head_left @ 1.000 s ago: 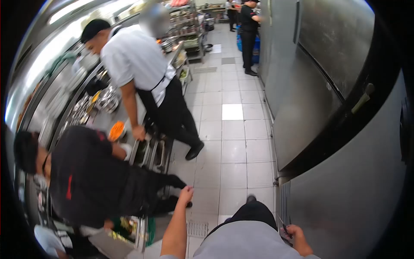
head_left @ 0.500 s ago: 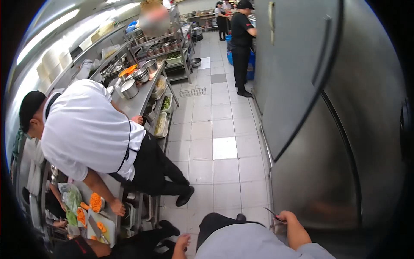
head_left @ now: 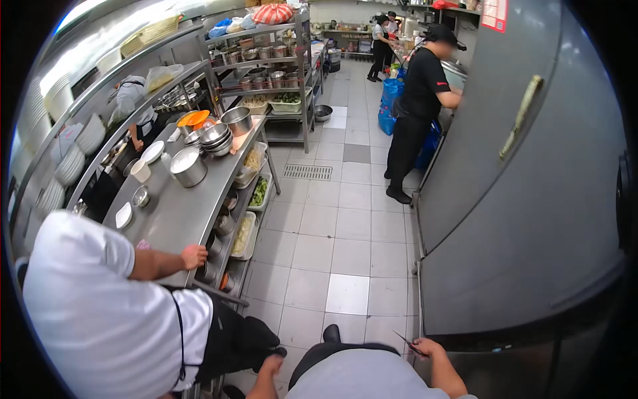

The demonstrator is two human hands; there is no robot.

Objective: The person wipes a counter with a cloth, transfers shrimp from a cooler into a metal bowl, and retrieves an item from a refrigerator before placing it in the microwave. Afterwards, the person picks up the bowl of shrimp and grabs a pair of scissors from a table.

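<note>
Beside the steel fridge, my right hand (head_left: 430, 347) is closed around the dark handles of a pair of scissors (head_left: 406, 339). Their thin blades point forward and to the left, over the floor tiles. My left hand (head_left: 271, 366) hangs low near a co-worker's dark trousers, its fingers loosely curled, and nothing shows in it. Part of those fingers is hard to make out.
A co-worker in white (head_left: 113, 312) leans at the steel table (head_left: 169, 229) on my left. Pots (head_left: 189, 166) and bowls stand on it. The fridge (head_left: 485, 179) lines my right. Farther on, a co-worker in black (head_left: 420, 100) stands beside the tiled aisle (head_left: 319, 216).
My view has moved forward along the aisle and lifted. The cutting board with carrots has left view. The scissors stay in my right hand, and the co-worker in white now appears lower left.
</note>
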